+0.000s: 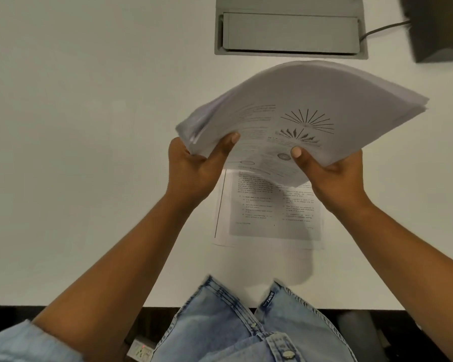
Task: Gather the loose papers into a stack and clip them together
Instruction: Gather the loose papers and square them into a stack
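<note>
A thick stack of white printed papers (306, 113) is held in the air above the white table (89, 126), bowed upward at its middle. My left hand (191, 168) grips its near left corner, thumb on top. My right hand (330, 176) grips the near right edge, thumb pressed on the top sheet beside a sunburst drawing. Below the stack a single printed sheet (270, 210) lies flat on the table, its far part hidden by the stack. No clip is visible.
A grey cable hatch (290, 30) is set into the table at the back. A dark object (437, 27) with a cable stands at the back right. The table's near edge runs along the bottom, with a denim shirt (246, 327) against it.
</note>
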`<control>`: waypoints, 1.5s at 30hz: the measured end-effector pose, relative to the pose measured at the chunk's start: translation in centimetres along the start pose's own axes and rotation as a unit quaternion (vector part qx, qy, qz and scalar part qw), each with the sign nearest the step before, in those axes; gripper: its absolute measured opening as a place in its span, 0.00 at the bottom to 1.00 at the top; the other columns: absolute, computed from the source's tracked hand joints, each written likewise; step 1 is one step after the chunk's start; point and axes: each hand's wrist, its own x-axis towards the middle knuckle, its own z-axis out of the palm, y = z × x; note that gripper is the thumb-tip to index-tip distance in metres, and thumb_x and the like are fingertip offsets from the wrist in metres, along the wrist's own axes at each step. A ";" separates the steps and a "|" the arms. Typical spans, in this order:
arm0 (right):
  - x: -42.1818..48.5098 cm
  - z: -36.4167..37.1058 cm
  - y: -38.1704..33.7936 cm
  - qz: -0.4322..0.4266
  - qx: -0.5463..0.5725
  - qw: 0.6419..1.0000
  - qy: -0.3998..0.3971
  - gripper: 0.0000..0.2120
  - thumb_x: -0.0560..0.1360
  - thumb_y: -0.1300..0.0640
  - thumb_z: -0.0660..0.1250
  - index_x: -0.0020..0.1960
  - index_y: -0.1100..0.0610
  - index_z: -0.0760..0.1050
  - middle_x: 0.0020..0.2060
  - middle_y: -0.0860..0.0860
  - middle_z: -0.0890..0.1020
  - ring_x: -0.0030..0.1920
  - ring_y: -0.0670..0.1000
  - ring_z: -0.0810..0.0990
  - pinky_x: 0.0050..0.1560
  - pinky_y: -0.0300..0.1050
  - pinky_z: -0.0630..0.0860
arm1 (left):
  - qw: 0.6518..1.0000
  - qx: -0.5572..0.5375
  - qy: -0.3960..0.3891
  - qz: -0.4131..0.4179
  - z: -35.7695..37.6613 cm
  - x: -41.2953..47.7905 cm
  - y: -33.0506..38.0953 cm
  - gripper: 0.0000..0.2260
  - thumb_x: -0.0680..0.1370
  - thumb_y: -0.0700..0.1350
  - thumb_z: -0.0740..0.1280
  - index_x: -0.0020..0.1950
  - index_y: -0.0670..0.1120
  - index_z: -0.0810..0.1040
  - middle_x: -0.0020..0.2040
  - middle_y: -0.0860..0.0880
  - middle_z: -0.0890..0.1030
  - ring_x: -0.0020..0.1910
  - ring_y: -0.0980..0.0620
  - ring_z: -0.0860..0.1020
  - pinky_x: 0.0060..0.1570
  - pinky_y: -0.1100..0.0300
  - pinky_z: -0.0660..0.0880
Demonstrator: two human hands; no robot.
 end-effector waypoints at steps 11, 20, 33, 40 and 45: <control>0.0 -1.8 4.0 0.103 -0.066 0.991 -0.053 0.13 0.79 0.56 0.66 0.63 0.52 0.78 0.54 0.40 0.82 0.54 0.34 0.81 0.52 0.31 0.77 | 0.984 -0.003 -0.043 -0.175 0.8 -0.4 -2.3 0.10 0.76 0.42 0.72 0.55 0.52 0.80 0.50 0.57 0.83 0.48 0.61 0.84 0.43 0.64 0.81; -2.6 -3.1 1.6 0.189 0.089 0.978 0.000 0.15 0.77 0.61 0.66 0.62 0.62 0.77 0.54 0.56 0.85 0.54 0.55 0.85 0.53 0.49 0.82 | 0.932 -0.096 -0.112 -0.330 -0.5 -3.4 0.4 0.16 0.75 0.47 0.71 0.62 0.48 0.80 0.57 0.50 0.85 0.54 0.48 0.84 0.55 0.45 0.81; -4.3 -3.0 3.2 0.235 -0.033 0.965 0.108 0.10 0.77 0.50 0.67 0.55 0.53 0.80 0.48 0.51 0.85 0.47 0.52 0.85 0.45 0.45 0.80 | 0.935 -0.061 0.059 -0.345 -4.7 -6.4 2.1 0.08 0.77 0.46 0.69 0.54 0.47 0.83 0.49 0.48 0.88 0.46 0.47 0.86 0.44 0.51 0.83; -6.1 -3.2 7.9 0.335 -0.372 0.863 0.065 0.40 0.65 0.34 0.72 0.68 0.58 0.70 0.62 0.55 0.77 0.59 0.58 0.79 0.53 0.50 0.78 | 0.926 -0.021 0.125 -0.356 -8.9 -8.8 1.5 0.07 0.78 0.47 0.68 0.54 0.50 0.82 0.49 0.50 0.87 0.47 0.44 0.85 0.41 0.50 0.81; -6.6 -1.0 7.9 0.349 -0.442 0.826 0.028 0.45 0.59 0.41 0.80 0.67 0.57 0.65 0.61 0.56 0.72 0.60 0.59 0.75 0.46 0.54 0.79 | 0.919 -0.004 0.145 -0.367 -10.0 -10.1 1.3 0.05 0.78 0.45 0.68 0.53 0.50 0.81 0.51 0.49 0.86 0.47 0.43 0.84 0.42 0.51 0.80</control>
